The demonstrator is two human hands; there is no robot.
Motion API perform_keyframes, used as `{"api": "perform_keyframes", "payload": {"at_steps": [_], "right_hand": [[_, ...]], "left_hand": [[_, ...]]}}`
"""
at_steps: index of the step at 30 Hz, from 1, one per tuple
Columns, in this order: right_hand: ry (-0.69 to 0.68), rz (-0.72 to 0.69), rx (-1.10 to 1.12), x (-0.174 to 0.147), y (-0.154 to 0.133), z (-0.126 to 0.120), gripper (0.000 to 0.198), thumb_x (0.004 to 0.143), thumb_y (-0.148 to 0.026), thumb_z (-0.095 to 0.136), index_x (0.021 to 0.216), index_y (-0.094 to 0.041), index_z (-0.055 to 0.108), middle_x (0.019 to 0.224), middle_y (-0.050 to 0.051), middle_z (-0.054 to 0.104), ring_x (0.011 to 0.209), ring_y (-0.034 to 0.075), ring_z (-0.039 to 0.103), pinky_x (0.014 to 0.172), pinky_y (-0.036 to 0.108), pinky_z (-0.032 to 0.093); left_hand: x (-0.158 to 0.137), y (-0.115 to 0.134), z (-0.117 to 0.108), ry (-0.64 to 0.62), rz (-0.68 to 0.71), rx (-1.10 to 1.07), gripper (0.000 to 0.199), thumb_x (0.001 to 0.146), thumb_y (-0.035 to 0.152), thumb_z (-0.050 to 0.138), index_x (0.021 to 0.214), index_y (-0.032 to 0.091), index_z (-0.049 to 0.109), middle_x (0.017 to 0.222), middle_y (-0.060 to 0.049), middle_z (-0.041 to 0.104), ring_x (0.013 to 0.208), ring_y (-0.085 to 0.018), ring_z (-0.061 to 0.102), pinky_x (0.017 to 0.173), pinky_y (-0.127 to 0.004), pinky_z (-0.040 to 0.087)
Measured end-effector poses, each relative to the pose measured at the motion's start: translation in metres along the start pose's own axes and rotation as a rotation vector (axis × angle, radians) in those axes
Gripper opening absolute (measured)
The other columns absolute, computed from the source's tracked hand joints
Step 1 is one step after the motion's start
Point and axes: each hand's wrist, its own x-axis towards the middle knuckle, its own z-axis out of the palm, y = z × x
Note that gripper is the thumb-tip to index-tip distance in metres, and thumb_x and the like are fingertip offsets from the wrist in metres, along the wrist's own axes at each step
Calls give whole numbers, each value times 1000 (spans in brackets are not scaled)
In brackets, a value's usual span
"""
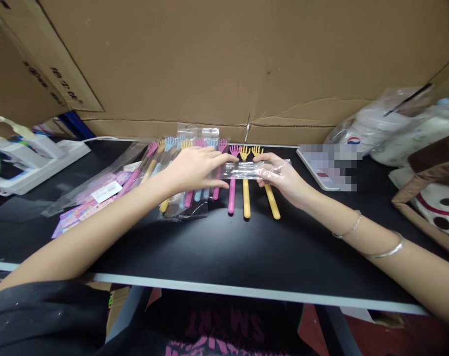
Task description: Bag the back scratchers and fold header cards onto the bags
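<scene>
My right hand [283, 180] is closed on a narrow clear plastic bag [241, 170], holding it crosswise above a pink hand-shaped back scratcher [232, 195] and a yellow back scratcher [246, 200]. Another yellow back scratcher [272, 202] lies tilted beneath my right fingers. At the bag's left end, my left hand [196, 168] is palm down, thumb and index finger apart on either side of it; I cannot tell whether they touch it. Under and beside my left hand, several pink, blue and yellow scratchers lie in clear packaging [194, 212], partly hidden.
Purple printed cards [76, 215] and a clear sleeve lie on the black table [209, 252] at left. A white power strip [46, 165] stands beyond them. To the right are a phone [316, 170], a bagged cup [372, 126] and a brown-trimmed bag [424, 198]. A cardboard wall [209, 64] closes the back.
</scene>
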Motion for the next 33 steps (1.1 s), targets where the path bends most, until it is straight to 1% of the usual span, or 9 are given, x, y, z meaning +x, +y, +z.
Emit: {"api": "perform_keyframes", "payload": {"at_steps": [4, 7, 11, 14, 18, 24, 27, 29, 33], "right_hand": [[-8, 10, -39, -2, 4, 4, 39, 71, -35, 78, 100, -21, 56, 68, -4, 62, 58, 11, 58, 60, 27, 52], [-3, -11, -81, -3, 3, 5, 39, 72, -37, 78, 99, -21, 55, 68, -4, 63, 58, 11, 59, 61, 27, 53], [-3, -63, -93, -5, -1, 7, 39, 73, -41, 79, 98, -22, 55, 71, -3, 64, 60, 11, 59, 64, 28, 54], [4, -82, -101, -5, -1, 6, 39, 74, -43, 78, 98, -23, 56, 74, -2, 65, 63, 13, 61, 67, 30, 55], [17, -89, -113, -3, 2, 5, 39, 73, -45, 78, 97, -23, 56, 70, -3, 63, 65, 14, 61, 66, 30, 53], [-3, -147, -184, 0, 3, 5, 37, 74, -46, 75, 94, -22, 56, 64, -5, 58, 63, 15, 58, 66, 31, 49], [-4, -213, -292, 3, -2, -2, 34, 75, -45, 73, 94, -22, 55, 64, -5, 58, 63, 15, 58, 68, 32, 48], [20, -244, -395, 7, -6, -13, 32, 77, -44, 71, 95, -22, 56, 68, -3, 60, 65, 16, 59, 69, 32, 48], [49, -204, -665, 16, -5, -40, 29, 75, -38, 71, 94, -20, 59, 76, 1, 65, 68, 18, 61, 66, 30, 46]], "left_hand": [[0, 8, 1, 17, -48, -120, 45, 91, 51, 60, 130, 29, 56, 106, -2, 71, 97, -18, 66, 73, -24, 41], [1, 9, 2, 30, -97, -225, 39, 92, 49, 59, 127, 32, 58, 108, 1, 71, 95, -16, 66, 70, -22, 40], [1, 7, 4, 91, -70, -287, 31, 93, 47, 59, 119, 32, 64, 107, 2, 71, 90, -14, 67, 67, -21, 39], [1, 6, 5, 125, -51, -279, 30, 92, 47, 61, 117, 31, 65, 105, 1, 72, 88, -14, 67, 65, -21, 38], [0, 7, 5, 115, -49, -295, 34, 89, 50, 65, 118, 32, 65, 106, 2, 72, 90, -14, 67, 65, -21, 39], [0, 9, 5, 136, -49, -331, 29, 93, 47, 59, 116, 31, 65, 100, 3, 72, 85, -13, 66, 67, -21, 40], [1, 8, 6, 166, -63, -328, 26, 93, 47, 59, 113, 31, 67, 100, 3, 73, 83, -12, 67, 65, -21, 39], [0, 5, 6, 184, -70, -312, 25, 94, 46, 59, 112, 31, 67, 102, 3, 73, 83, -12, 67, 64, -21, 39], [-1, -1, 7, 204, -77, -272, 23, 94, 45, 59, 111, 32, 67, 103, 4, 73, 82, -12, 67, 63, -21, 40]]}}
